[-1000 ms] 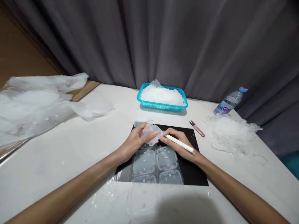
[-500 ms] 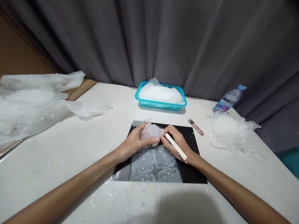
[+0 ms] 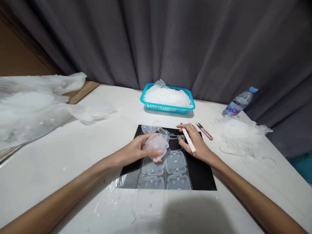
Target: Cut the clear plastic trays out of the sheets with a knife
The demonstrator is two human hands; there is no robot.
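My left hand [image 3: 137, 148] is closed around a translucent, rounded plastic piece [image 3: 156, 146], its thumb lying across the front. A white pen-shaped tool [image 3: 188, 140] with a dark tip rests across my right hand [image 3: 195, 141], slanting back toward the wrist. The thumb and fingertips of that hand are at the upper edge of a clear plastic sheet [image 3: 176, 162], which bears several rounded panels with small round dots. Near the right thumb the sheet has an open gap with thin strips around it. Beneath lies a black mat [image 3: 202, 175].
A turquoise basket [image 3: 168, 109] full of white translucent pieces stands at the back. Pink-handled thread snips [image 3: 205, 131] lie right of the mat, near a heap of clear scraps [image 3: 240, 136] and a water bottle [image 3: 240, 102]. Plastic bags [image 3: 36, 107] cover the left side.
My right hand has moved up and right, away from the piece in my left hand. The left hand has lowered slightly, and the sheet has shifted a little to the right.
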